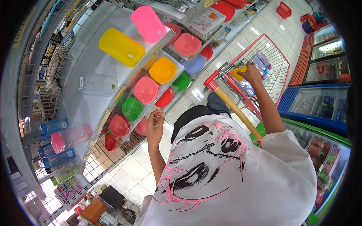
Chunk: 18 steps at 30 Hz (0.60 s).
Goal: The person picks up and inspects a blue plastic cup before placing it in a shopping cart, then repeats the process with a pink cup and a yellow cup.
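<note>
My right hand (250, 73) reaches into the shopping cart (277, 56), its fingers closed around a yellow plastic container (238, 73) whose exact kind I cannot make out. Beside that hand, several clear and bluish packaged items (261, 62) lie in the wire basket. My left hand (155, 122) hangs in front of the shelf with loosely curled fingers and nothing in them. Close to it are a red bowl (164, 98), a pink bowl (146, 90) and a green wrapped bowl (132, 109) on the shelf edge.
Yellow (121, 47) and pink (149, 23) plastic tumblers lie on the upper shelf near a clear container (97, 86). The cart's yellow handle (235, 108) runs close to my body. Freezers (316, 101) line the right side. A red basin (284, 10) sits on the tiled floor.
</note>
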Each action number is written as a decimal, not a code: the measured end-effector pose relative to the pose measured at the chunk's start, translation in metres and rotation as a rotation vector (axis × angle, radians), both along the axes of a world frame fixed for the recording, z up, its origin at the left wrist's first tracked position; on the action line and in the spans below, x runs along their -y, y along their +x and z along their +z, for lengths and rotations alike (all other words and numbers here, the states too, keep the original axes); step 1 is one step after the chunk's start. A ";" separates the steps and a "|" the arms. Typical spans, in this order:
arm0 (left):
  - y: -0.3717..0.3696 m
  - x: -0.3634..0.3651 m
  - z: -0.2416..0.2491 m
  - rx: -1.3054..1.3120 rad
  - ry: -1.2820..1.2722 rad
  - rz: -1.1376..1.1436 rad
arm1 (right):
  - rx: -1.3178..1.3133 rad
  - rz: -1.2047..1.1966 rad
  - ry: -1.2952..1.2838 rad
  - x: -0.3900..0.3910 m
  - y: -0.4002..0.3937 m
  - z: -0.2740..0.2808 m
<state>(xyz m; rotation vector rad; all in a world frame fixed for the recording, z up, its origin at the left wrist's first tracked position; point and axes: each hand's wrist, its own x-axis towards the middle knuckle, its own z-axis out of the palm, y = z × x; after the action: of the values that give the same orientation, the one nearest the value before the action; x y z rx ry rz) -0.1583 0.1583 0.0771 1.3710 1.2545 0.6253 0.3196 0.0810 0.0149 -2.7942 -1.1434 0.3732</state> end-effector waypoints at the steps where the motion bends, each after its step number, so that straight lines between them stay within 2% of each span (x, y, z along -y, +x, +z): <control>1: -0.002 0.002 0.000 -0.011 -0.001 0.000 | -0.001 0.007 -0.019 -0.001 0.001 -0.006; 11: -0.007 0.008 -0.013 -0.020 0.034 0.069 | -0.046 0.096 0.032 0.000 0.006 -0.037; 13: -0.002 0.007 -0.014 0.076 0.017 0.054 | -0.044 0.109 0.036 0.000 0.005 -0.040; 18: 0.010 0.001 0.001 0.058 0.045 0.043 | -0.066 0.086 0.027 0.000 0.016 -0.055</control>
<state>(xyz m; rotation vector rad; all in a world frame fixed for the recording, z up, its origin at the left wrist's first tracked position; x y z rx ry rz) -0.1485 0.1573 0.0777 1.3569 1.2327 0.7217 0.3354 0.0811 -0.0405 -2.6946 -1.2472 0.4505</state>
